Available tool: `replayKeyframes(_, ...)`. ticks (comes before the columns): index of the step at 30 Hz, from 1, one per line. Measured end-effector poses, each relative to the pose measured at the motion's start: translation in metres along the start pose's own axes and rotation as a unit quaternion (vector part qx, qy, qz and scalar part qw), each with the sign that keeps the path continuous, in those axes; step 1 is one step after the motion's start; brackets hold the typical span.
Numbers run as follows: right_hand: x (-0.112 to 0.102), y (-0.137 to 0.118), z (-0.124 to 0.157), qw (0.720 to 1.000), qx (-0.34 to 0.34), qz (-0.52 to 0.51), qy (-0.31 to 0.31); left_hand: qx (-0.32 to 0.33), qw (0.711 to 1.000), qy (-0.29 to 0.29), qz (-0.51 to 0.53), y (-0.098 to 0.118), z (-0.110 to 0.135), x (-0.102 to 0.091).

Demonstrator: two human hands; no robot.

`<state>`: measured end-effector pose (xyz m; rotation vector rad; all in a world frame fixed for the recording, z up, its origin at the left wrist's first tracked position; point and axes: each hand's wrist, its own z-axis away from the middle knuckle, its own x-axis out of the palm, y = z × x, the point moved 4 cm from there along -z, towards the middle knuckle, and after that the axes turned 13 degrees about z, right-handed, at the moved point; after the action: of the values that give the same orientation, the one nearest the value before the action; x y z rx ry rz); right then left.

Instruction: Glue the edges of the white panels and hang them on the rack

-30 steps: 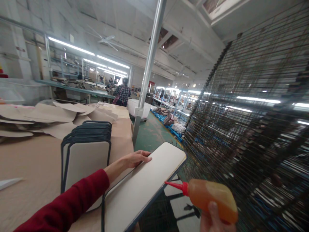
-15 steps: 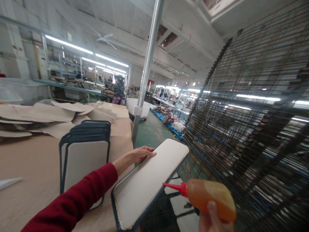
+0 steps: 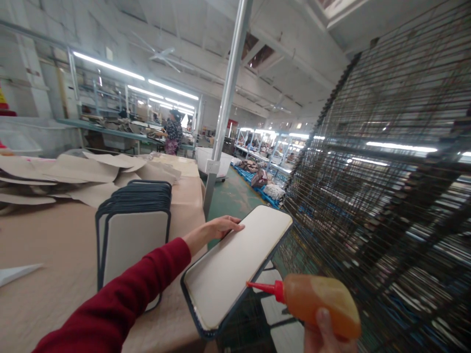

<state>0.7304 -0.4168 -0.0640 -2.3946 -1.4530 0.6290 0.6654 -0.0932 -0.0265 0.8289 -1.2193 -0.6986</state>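
Observation:
My left hand (image 3: 225, 226) grips the upper left edge of a pale rectangular panel (image 3: 235, 264) with rounded corners and a dark border. The panel is held tilted over the table's right edge. In my right hand (image 3: 326, 331) is a squeeze bottle (image 3: 320, 304) of amber liquid, lying on its side with its red nozzle pointing left. The nozzle tip is at the panel's lower right edge; whether it touches cannot be made out. A glossy, yellowish line shows along parts of the panel's rim. My right hand's fingers behind the bottle are mostly hidden.
A stack of similar dark-edged panels (image 3: 136, 245) stands on the brown-covered table (image 3: 66, 255), with loose beige sheets (image 3: 81, 169) behind. A metal post (image 3: 221, 117) rises at the table's edge. A large wire rack (image 3: 397, 162) fills the right. Another person (image 3: 172, 132) stands farther back.
The panel now sits slightly higher and farther right in view, with its lower end raised. The nozzle tip is a little lower along the panel's right edge. Both hands keep their holds.

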Motion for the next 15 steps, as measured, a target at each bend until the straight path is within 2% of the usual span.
replayKeyframes(6,0.002,0.012,-0.007,0.999,-0.012,-0.027,-0.016,0.002,1.000,0.005,-0.005,0.005,-0.003,0.000)
replayKeyframes(13,0.008,0.003,0.004,0.995,0.045,-0.080,-0.042,0.001,0.999,0.028,-0.015,0.011,-0.005,-0.002)
replayKeyframes(15,0.005,0.004,0.002,0.995,0.040,-0.076,-0.042,0.002,0.999,0.031,-0.017,0.013,-0.005,-0.003)
